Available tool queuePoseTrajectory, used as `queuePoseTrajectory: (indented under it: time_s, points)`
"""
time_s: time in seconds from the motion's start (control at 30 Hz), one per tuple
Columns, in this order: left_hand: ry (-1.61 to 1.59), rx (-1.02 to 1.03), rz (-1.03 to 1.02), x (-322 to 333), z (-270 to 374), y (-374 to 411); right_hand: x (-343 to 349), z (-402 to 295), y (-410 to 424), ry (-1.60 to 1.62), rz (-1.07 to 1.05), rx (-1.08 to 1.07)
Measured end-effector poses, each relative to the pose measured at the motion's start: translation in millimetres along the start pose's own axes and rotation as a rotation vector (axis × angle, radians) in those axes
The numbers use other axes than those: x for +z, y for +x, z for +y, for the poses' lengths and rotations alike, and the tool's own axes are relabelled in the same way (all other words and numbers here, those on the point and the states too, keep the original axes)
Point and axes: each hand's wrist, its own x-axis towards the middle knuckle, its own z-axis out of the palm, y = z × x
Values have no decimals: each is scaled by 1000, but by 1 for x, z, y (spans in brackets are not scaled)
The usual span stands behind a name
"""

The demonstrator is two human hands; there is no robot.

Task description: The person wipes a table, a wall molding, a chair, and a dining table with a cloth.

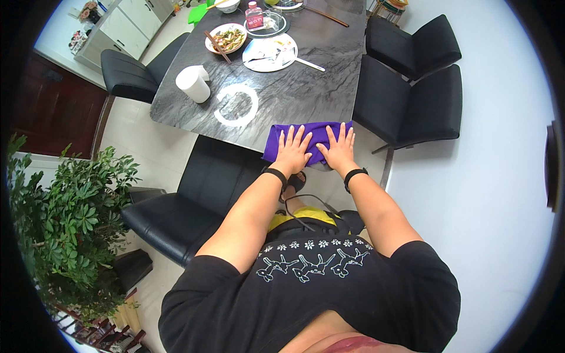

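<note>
A purple cloth lies folded over the near right corner of the dark marbled table. Both palms press down flat on it with fingers spread, neither one gripping it. My left hand covers the middle of the cloth, and my right hand rests by its right end, close to the table's edge. Beyond the cloth, to the left, stands a roll of white paper towel. A bright ring of reflected light shows on the tabletop beside the roll.
Farther back are a bowl of food with chopsticks, a hand fan, and a pink-labelled bottle on a round mat. A black chair stands at the near left, another by the right wall. A leafy plant fills the left.
</note>
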Motion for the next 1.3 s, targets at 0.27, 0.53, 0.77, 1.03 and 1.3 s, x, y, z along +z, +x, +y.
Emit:
queuePoseTrajectory:
  time_s: [0.27,0.53,0.77,1.03,1.3]
  points:
    - [75,4,115,15,-7,-51,11,-17,-36,42,-9,-75]
    - [87,-71,70,-12,7,-35,-3,19,2,45,-107,-272]
    - [54,-237,107,-11,29,43,-27,63,97,73,-56,-384]
    - [-75,-436,35,-5,77,151,-32,116,197,44,-42,-477]
    - [-105,-530,24,-23,83,193,-55,115,267,-69,-117,-530]
